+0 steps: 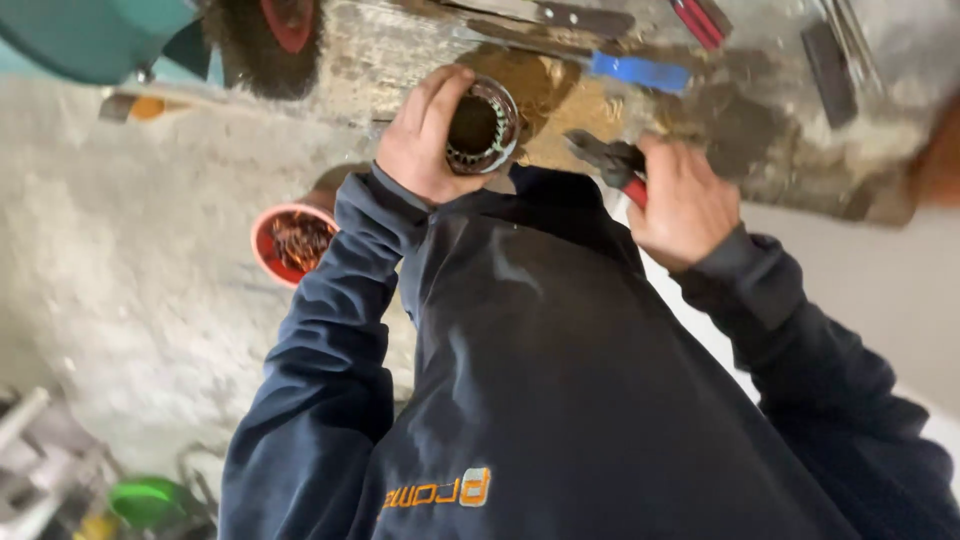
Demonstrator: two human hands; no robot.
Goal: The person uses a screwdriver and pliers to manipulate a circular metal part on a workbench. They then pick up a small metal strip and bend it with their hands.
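Observation:
My left hand (428,135) grips a round metal motor stator (484,128), a hollow ring with slotted teeth inside, held over the edge of a dirty workbench (420,50). My right hand (682,200) holds red-handled pliers (610,160), jaws pointing left toward the stator and a little apart from it. Both arms wear dark blue sleeves.
A red bucket (268,262) with copper wire scraps stands on the concrete floor below the left arm. On the bench lie a blue-handled tool (640,72), red-handled tools (700,20) and metal files (830,55). A wire brush wheel (262,40) sits at top left. A green object (148,500) lies at bottom left.

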